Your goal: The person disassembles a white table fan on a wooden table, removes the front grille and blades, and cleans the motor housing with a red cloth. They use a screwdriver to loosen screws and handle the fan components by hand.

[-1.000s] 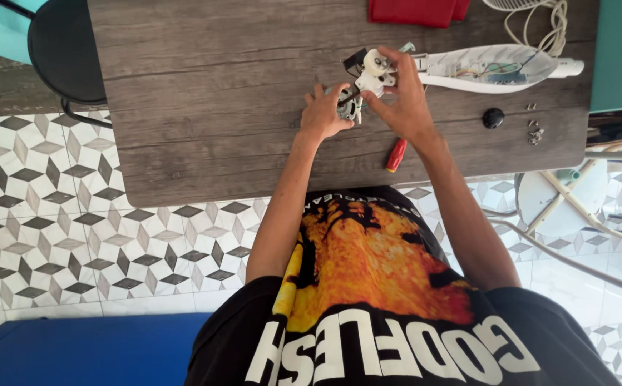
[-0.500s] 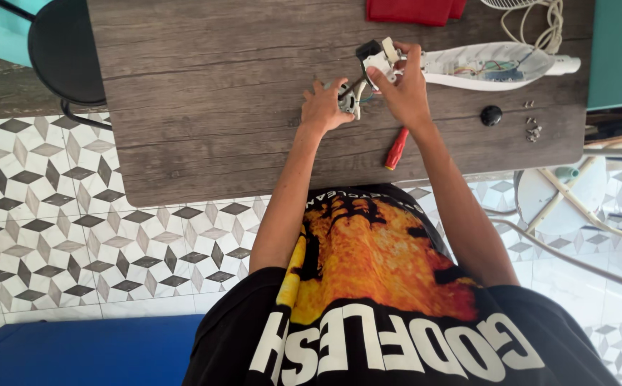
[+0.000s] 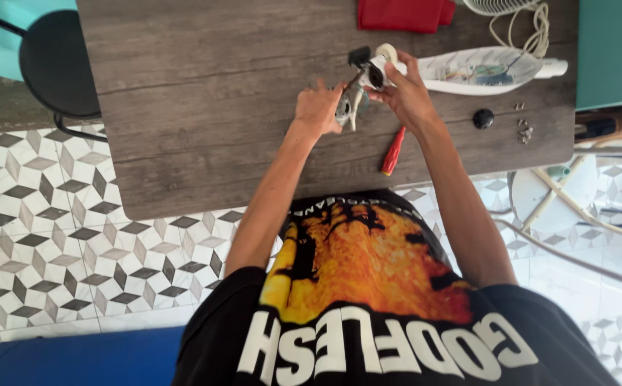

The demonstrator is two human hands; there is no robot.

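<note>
**Holding a small part in both hands over the table**

Gripping from both sides, your hands meet above the far middle of the grey wooden table [image 3: 182, 143]. Your left hand [image 3: 318, 109] is curled around a small greyish-white piece [image 3: 347, 111], fingers closed on it. Your right hand [image 3: 407, 96] is clenched around a white, rounded part [image 3: 379, 68] with a dark block [image 3: 359, 55] at its far end; the two pieces sit just beside each other, and whether they are joined cannot be told.

Just right of your right hand lies a long white shell [image 3: 482, 71], open side up, with coloured wiring inside it. A red screwdriver [image 3: 392, 151] lies on the table near your right wrist, close to the near edge. A black knob [image 3: 483, 119] rests further right, and a few small screws [image 3: 524, 129] lie near the table's right end. A red cloth [image 3: 404, 14] sits at the far edge, with a coiled white cord [image 3: 532, 32] to its right. A black stool [image 3: 57, 64] stands off the table's left side on the patterned tile floor [image 3: 53, 250].
</note>
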